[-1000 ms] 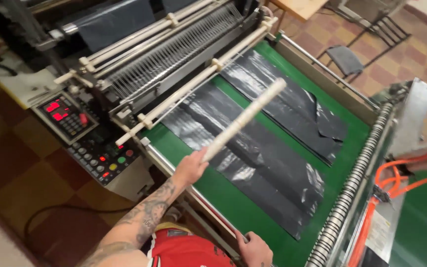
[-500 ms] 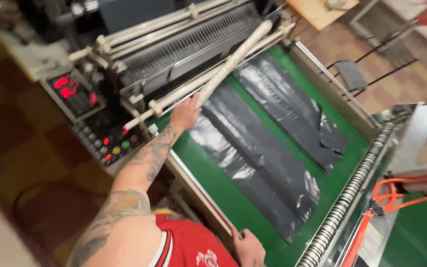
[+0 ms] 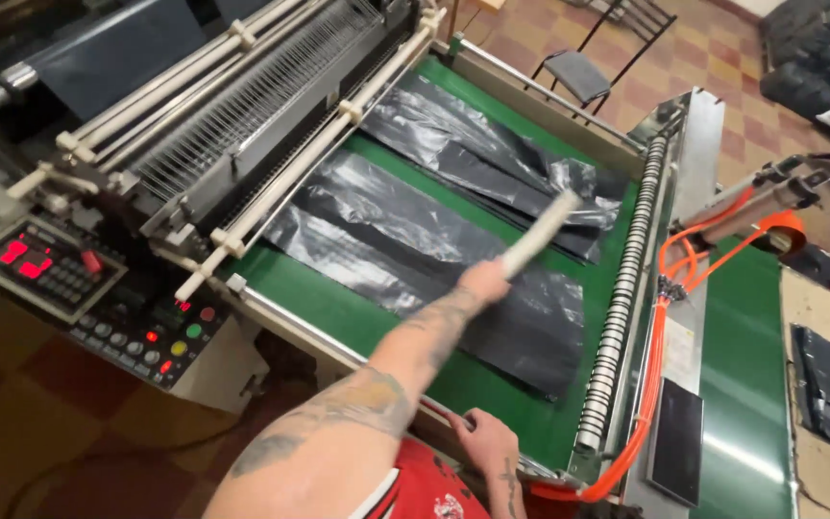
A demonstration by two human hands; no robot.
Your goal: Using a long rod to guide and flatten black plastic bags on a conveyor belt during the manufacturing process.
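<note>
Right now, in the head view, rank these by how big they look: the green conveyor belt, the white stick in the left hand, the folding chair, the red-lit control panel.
1. green conveyor belt
2. red-lit control panel
3. white stick and folding chair: look alike in size; the chair stands farther off, so unsure.

Green belt [image 3: 405, 288] mostly covered by flat black bags [image 3: 434, 259], nothing tall on it, so room above is open w/ access from near edge. Far side blocked by roller/comb rack [image 3: 271, 106]. Right side walled by ribbed roller [image 3: 617, 308] + orange hoses [image 3: 660, 356]. Control panel [image 3: 98, 298] juts out front-left. White stick [image 3: 540, 234] in left hand [image 3: 482, 282] crosses mid-belt
</note>
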